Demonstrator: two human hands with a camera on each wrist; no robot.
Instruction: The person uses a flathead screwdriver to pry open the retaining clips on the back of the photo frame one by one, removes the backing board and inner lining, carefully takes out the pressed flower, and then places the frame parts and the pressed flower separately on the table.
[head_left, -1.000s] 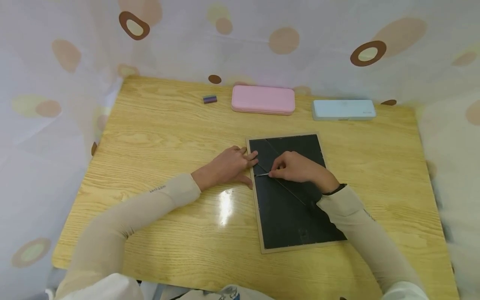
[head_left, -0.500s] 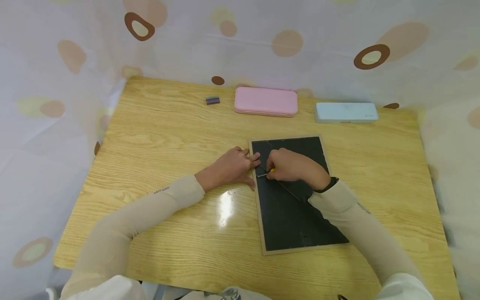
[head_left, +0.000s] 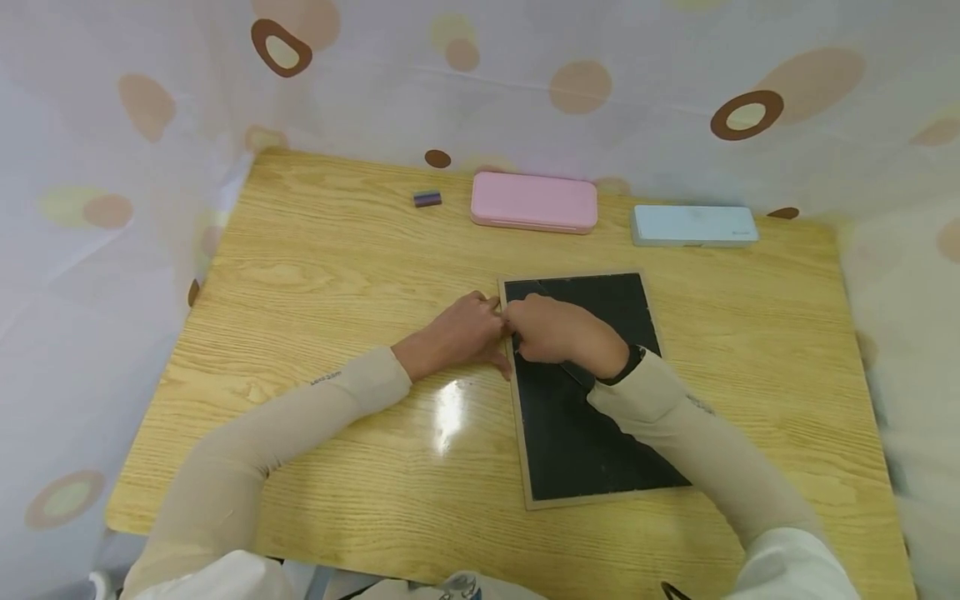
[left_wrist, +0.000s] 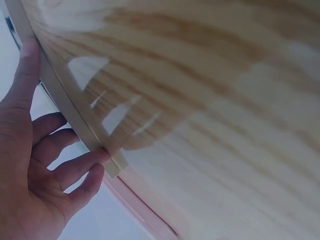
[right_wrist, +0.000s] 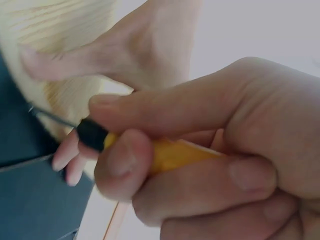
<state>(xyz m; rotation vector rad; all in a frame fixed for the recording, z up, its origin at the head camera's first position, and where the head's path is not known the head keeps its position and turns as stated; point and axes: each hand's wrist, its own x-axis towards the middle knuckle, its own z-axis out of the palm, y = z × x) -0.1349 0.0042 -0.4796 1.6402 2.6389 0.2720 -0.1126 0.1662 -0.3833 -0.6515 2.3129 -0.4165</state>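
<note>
A picture frame (head_left: pixel 585 450) lies back up on the table, its black backing edged by a pale wooden border. My left hand (head_left: pixel 467 333) rests along its left border; in the left wrist view, the thumb (left_wrist: pixel 27 62) and a fingertip touch the border while other fingers reach over it. My right hand (head_left: pixel 562 332) is over the upper left of the backing, right beside the left fingers. It grips a screwdriver (right_wrist: pixel 175 157) with a yellow handle and black collar. The thin metal shaft points towards the frame's border. In the head view my right hand hides the screwdriver.
Along the table's back edge lie a pink case (head_left: pixel 534 202), a pale blue case (head_left: pixel 695 226) and a small dark purple block (head_left: pixel 427 199). A spotted curtain (head_left: pixel 480 100) encloses the table's (head_left: pixel 337 250) back and sides.
My right hand has moved left across the backing to the frame's left border, beside my left hand, carrying the screwdriver. The left hand and frame stay in place.
</note>
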